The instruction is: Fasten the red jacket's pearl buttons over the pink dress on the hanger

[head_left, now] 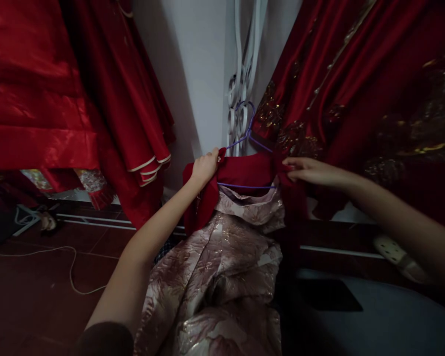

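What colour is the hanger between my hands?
The hanger is bluish purple, best seen in the head view.

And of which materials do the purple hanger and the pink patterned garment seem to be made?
Purple hanger: probably wire with a smooth plastic coating; it is thin and bent into a hook.
Pink patterned garment: perhaps brocade, partly shiny; metallic glints follow its floral pattern.

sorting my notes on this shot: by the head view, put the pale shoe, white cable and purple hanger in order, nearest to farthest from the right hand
1. purple hanger: just left of the right hand, its hook above the red garment
2. pale shoe: lower right, below the forearm
3. white cable: far left, on the floor
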Demonstrator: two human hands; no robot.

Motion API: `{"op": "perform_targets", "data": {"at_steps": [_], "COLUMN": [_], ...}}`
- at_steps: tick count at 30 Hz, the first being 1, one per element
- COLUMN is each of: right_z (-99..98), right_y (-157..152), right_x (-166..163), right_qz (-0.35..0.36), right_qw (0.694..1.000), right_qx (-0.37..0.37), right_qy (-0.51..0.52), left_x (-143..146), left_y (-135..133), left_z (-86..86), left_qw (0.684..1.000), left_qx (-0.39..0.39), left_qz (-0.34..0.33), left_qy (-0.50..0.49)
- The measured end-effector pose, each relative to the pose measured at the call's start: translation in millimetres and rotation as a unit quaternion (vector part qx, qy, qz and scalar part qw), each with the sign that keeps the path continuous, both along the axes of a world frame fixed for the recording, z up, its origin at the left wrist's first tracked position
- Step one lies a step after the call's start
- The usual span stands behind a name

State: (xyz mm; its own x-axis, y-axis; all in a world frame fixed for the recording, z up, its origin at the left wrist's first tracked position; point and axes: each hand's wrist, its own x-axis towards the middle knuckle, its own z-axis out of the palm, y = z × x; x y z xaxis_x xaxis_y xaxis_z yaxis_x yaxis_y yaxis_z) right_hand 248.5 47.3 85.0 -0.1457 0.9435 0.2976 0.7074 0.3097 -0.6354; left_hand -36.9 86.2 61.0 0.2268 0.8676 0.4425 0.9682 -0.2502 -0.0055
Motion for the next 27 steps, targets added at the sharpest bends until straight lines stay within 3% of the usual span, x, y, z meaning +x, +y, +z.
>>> {"op": "perform_targets", "data": {"at_steps": [2,6,9,12,15,18,21,24,27], "right_z": [-8.1,-32.3,-46.5,-52.8,-55.1,-58.9,-67.6,-81.3,-95.0], "right_y": [1.5,-0.4,-7.7,-15.0,-17.9,-15.3,-9.8,-6.3,-8.6], "right_x": [-38.5,-85.1,-87.2,-76.7,-70.8,-77.0,-91.0,-101.2,-102.0], "right_qz": [0.053,0.088,0.039,-0.037,-0.071,-0.037,0.010,0.056,0.113], "right_qw": [0.997,0.995,0.996,0.990,0.972,0.963,0.972,0.978,0.970], "right_qx": [-0.053,0.014,0.064,0.123,0.222,0.268,0.233,0.179,0.132], "right_qy": [0.035,0.037,0.051,0.061,0.040,0.000,0.023,0.086,0.170], "left_x": [0.9,-1.8,-3.7,-1.5,6.9,23.8,45.6,60.5,60.8], "left_y": [-0.7,-1.7,-9.4,-22.3,-30.8,-30.8,-28.7,-32.4,-43.2], "left_z": [-0.4,-0.9,-7.4,-24.2,-44.5,-58.7,-67.7,-76.8,-83.7], "left_qw": [1.000,0.999,0.993,0.976,0.948,0.894,0.857,0.849,0.841], "left_qx": [0.004,0.025,0.089,0.133,0.089,0.077,0.085,0.020,0.000], "left_qz": [0.007,0.007,0.010,0.028,-0.003,-0.018,-0.066,-0.153,-0.178], "left_qy": [-0.006,-0.035,-0.073,-0.169,-0.306,-0.441,-0.503,-0.505,-0.511]}}
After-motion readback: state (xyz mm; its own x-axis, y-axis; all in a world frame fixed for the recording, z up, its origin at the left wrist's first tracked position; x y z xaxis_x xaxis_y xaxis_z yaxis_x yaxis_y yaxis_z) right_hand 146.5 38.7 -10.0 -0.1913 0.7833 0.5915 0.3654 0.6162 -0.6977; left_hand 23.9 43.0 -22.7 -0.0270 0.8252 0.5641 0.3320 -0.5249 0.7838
